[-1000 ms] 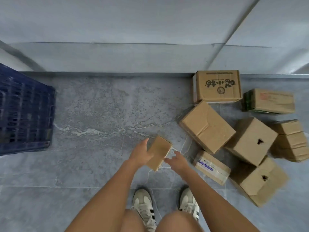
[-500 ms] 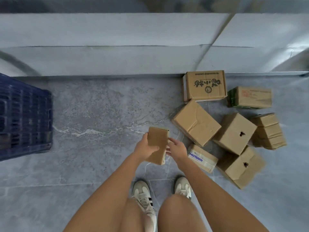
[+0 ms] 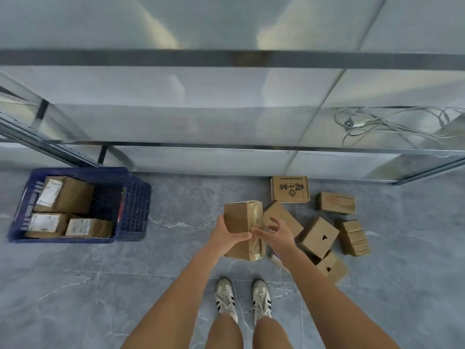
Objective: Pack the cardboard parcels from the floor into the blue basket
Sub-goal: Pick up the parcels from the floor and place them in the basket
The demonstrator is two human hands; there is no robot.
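Observation:
My left hand (image 3: 227, 236) grips a tall taped cardboard parcel (image 3: 240, 219), held up in front of me above the floor. My right hand (image 3: 275, 235) is beside the parcel's right edge with fingers spread; only a fingertip seems to touch it. The blue basket (image 3: 133, 205) stands on the floor at the left and holds three labelled parcels (image 3: 64, 195). Several more cardboard parcels (image 3: 318, 236) lie in a loose pile on the floor to the right of my hands.
A metal shelf rack (image 3: 226, 146) runs along the far side, with a tangle of cables (image 3: 377, 124) on its right part. My two white shoes (image 3: 242, 301) stand on the grey tiled floor below my hands.
I have stood up and the view has pulled back; the parcel has risen off the floor in my left hand. My right hand has loosened from it and opened. The basket's inside has come into view.

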